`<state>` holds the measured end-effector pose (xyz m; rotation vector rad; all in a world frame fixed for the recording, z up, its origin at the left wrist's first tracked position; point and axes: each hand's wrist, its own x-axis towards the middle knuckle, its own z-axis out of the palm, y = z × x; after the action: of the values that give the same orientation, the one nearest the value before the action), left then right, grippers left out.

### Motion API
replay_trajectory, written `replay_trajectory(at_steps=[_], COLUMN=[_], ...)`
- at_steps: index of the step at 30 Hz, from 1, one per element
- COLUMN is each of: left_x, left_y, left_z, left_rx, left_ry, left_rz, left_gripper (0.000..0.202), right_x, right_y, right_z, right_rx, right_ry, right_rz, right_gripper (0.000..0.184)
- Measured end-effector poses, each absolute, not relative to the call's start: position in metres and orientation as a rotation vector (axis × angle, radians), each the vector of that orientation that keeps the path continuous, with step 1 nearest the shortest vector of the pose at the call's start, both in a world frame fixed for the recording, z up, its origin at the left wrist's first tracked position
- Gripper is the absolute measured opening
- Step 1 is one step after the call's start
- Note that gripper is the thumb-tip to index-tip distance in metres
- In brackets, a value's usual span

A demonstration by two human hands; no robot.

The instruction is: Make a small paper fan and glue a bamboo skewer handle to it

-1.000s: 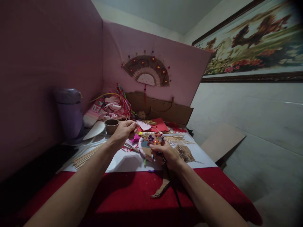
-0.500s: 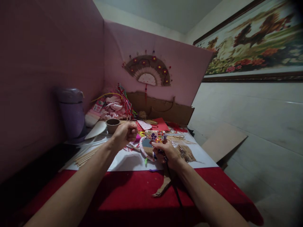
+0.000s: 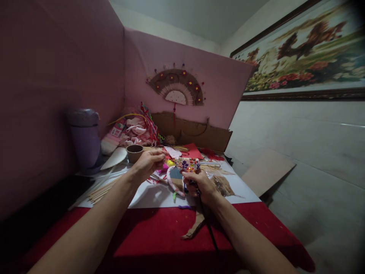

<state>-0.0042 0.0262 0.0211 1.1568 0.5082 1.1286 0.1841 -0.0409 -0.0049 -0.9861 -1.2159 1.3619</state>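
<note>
In my right hand [image 3: 202, 184] is a hot glue gun [image 3: 186, 164] with a white, flower-patterned body and a small orange light. Its black cord [image 3: 209, 224] hangs down past the table edge. My left hand [image 3: 151, 163] is in the air to the left of the gun, thumb and fingers pinched together; whatever is between the fingertips is too small to make out. Just below the gun is a rounded piece [image 3: 176, 175] with a pink-and-white fuzzy rim and a blue-grey middle, partly hidden by my right hand. Scissors [image 3: 159, 178] lie beside it.
Wooden sticks [image 3: 104, 189], a brown cup [image 3: 135, 153] and a purple tumbler [image 3: 85, 140] stand or lie on the left. Brown fabric [image 3: 223, 185] lies at right, a torn cardboard strip [image 3: 194, 228] in front. A decorated fan [image 3: 176, 85] hangs on the pink backboard [image 3: 216, 83].
My left hand's fingers have gone from a curled fist to a more extended pinch. The right hand keeps its hold on the glue gun. The view has shifted slightly.
</note>
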Motion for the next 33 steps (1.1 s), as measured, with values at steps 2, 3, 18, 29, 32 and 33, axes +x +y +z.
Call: replay_trajectory(at_steps=[2, 3, 18, 29, 32, 33], left_x=[-0.0043, -0.0042, -0.0022, -0.0036, -0.0037, -0.0035], left_y=[0.0253, 0.0244, 0.0248, 0.0216, 0.0233, 0.0237], left_z=[0.0229, 0.0242, 0.0281, 0.0278, 0.0261, 0.0254], left_rx=[1.140, 1.122, 1.017, 0.946, 0.956, 0.966], left_ry=[0.556, 0.571, 0.601, 0.548, 0.526, 0.525], left_rz=[1.157, 1.169, 0.970, 1.004, 1.020, 1.028], left_gripper=[0.017, 0.017, 0.023, 0.013, 0.017, 0.018], right_x=[0.1845, 0.1847, 0.1834, 0.1834, 0.1833, 0.1833], right_y=[-0.0405, -0.0404, -0.0410, -0.0416, -0.0416, -0.0417], right_z=[-0.0053, -0.0055, -0.0054, -0.0048, -0.0048, -0.0047], right_rx=[-0.973, -0.968, -0.992, -0.982, -0.972, -0.974], right_ry=[-1.218, -1.220, -1.215, -1.218, -1.217, -1.212], right_rz=[1.366, 1.364, 1.342, 1.365, 1.363, 1.362], right_gripper=[0.022, 0.023, 0.022, 0.021, 0.021, 0.021])
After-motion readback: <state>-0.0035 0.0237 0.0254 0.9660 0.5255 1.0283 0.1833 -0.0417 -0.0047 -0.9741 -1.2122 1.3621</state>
